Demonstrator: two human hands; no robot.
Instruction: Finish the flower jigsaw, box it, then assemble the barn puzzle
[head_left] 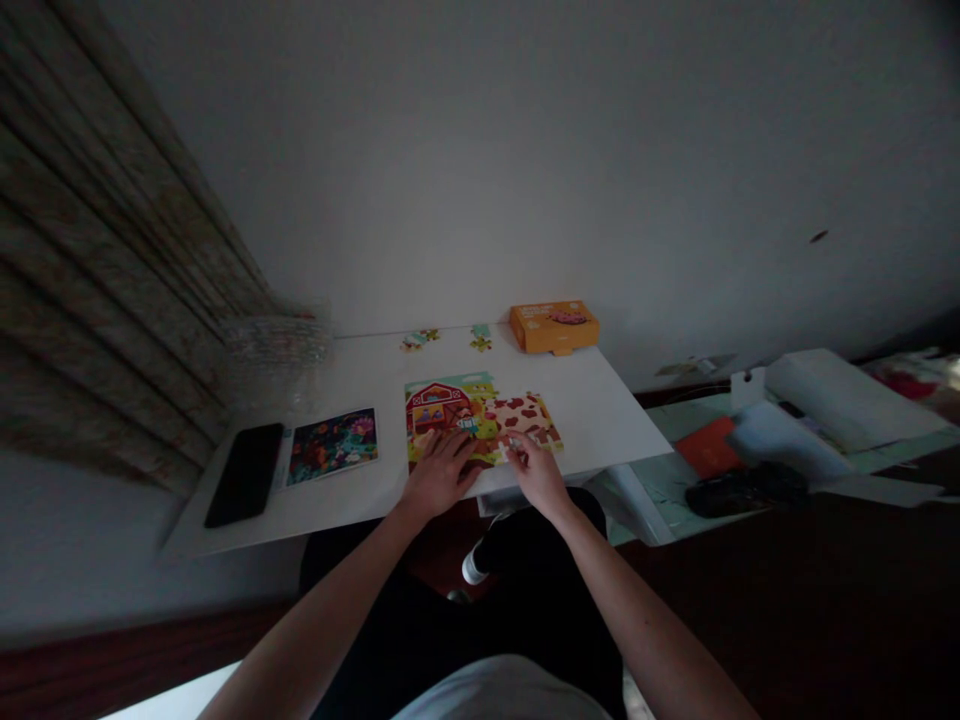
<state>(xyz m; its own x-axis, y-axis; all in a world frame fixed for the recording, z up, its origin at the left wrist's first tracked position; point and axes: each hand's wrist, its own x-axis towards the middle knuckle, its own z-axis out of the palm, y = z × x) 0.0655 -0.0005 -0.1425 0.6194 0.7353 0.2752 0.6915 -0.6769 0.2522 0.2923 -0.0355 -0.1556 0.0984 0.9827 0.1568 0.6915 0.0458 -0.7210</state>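
A partly joined jigsaw puzzle [514,410] lies near the table's front edge, with a red barn on its left and a brown-spotted cow pattern on its right. My left hand [441,468] rests on the puzzle's lower left, fingers stretched out and spread. Over the lower middle, my right hand [534,468] is closed in a pinch on a small puzzle piece [514,444], mostly hidden by the fingers. Farther back lie loose puzzle pieces [481,338], with more puzzle pieces [418,340] to their left.
An orange box [555,328] stands at the back right of the white table [600,420]. To the left are a colourful picture card [334,447], a black phone [244,474] and clear bubble wrap [277,350]. A lower green surface [675,420] at right holds boxes and a black item.
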